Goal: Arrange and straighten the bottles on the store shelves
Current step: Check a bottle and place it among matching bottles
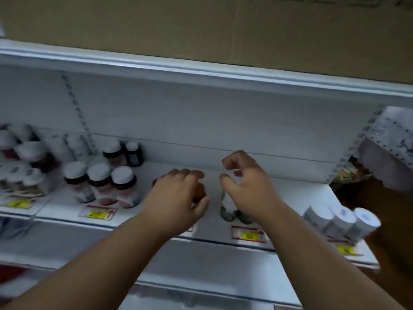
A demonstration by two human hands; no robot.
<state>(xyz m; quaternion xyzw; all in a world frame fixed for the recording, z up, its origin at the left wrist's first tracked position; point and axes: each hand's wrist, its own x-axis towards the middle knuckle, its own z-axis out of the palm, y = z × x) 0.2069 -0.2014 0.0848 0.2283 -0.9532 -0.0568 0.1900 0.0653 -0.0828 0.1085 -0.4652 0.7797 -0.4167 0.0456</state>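
Note:
My left hand (176,198) is closed over a small brown bottle (199,191) on the white shelf (290,193), near its front edge. My right hand (243,186) hovers just to the right, fingers curled and apart, above a greenish bottle with a white cap (228,209) that it does not grip. A second greenish bottle beside it is mostly hidden by my wrist. The picture is blurred.
Three dark bottles with white caps (101,184) stand in a row at the left, more behind them and further left. Three white-capped bottles (342,220) sit at the shelf's right end. Yellow price tags (249,236) line the front edge. A cardboard box (201,25) lies on the shelf above.

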